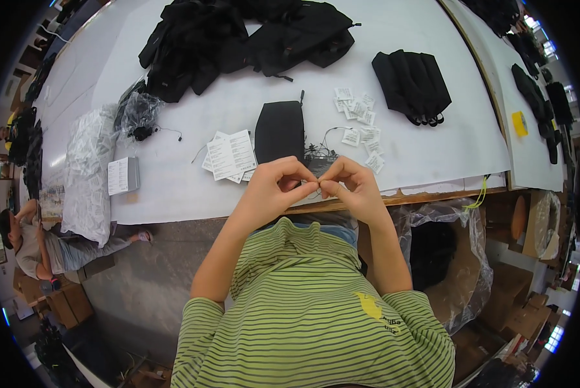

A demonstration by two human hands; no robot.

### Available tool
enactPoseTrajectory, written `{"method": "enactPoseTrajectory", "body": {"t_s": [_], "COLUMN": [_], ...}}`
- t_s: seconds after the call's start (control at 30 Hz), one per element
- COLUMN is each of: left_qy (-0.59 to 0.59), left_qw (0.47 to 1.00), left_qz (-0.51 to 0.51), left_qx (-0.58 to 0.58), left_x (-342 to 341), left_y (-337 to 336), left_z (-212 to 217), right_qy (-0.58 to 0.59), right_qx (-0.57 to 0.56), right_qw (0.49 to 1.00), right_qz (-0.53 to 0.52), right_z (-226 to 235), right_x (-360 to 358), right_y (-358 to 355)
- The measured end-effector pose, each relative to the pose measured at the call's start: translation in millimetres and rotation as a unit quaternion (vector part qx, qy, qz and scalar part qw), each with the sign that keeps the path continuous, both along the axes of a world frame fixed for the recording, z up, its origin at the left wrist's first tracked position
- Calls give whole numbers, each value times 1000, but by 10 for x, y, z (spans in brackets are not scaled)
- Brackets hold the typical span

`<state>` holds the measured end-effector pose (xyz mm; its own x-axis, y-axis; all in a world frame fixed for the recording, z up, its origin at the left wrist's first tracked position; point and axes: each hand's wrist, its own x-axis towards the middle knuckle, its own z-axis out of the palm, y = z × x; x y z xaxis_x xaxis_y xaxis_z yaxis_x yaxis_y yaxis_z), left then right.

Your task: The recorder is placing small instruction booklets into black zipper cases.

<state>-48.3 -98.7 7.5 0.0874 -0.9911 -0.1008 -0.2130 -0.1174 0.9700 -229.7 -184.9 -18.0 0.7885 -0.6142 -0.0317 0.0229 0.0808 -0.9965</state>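
Observation:
My left hand [272,189] and my right hand [358,189] meet fingertip to fingertip over the table's near edge. Both pinch at a thin dark string, mostly hidden by the fingers. Just beyond them lies a black zippered pouch [279,129] with a zipper pull at its far end. A small heap of black hang-tag strings [318,154] rests at the pouch's right. White printed cards [230,156] are fanned out left of the pouch. Small white packets [358,113] lie scattered to the right.
Black pouches [238,48] are heaped at the back of the white table [193,119], with another stack [411,87] at right. At left are a clear plastic bag [88,174] and a card stack [123,176]. A plastic-lined box [458,258] stands below right. Another person [44,249] sits at far left.

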Motion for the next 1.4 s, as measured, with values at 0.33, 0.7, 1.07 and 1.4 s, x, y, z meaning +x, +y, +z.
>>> {"method": "enactPoseTrajectory", "body": {"t_s": [0.33, 0.7, 1.07, 1.4], "left_qy": [-131, -458, -418, -440], "left_qw": [980, 848, 877, 853], "left_qz": [-116, -175, -99, 1], "left_qx": [-90, -204, -215, -282], "left_x": [76, 370, 205, 233], "left_y": [-587, -947, -109, -40], "left_z": [-2, -417, -561, -495], "right_qy": [-90, -75, 152, 220], "right_qx": [69, -3, -348, -377], "right_qw": [988, 963, 900, 892], "right_qz": [-106, -258, -213, -118], "right_z": [127, 176, 284, -87], "right_x": [-230, -814, -195, 225], "right_y": [-104, -255, -253, -149]}}
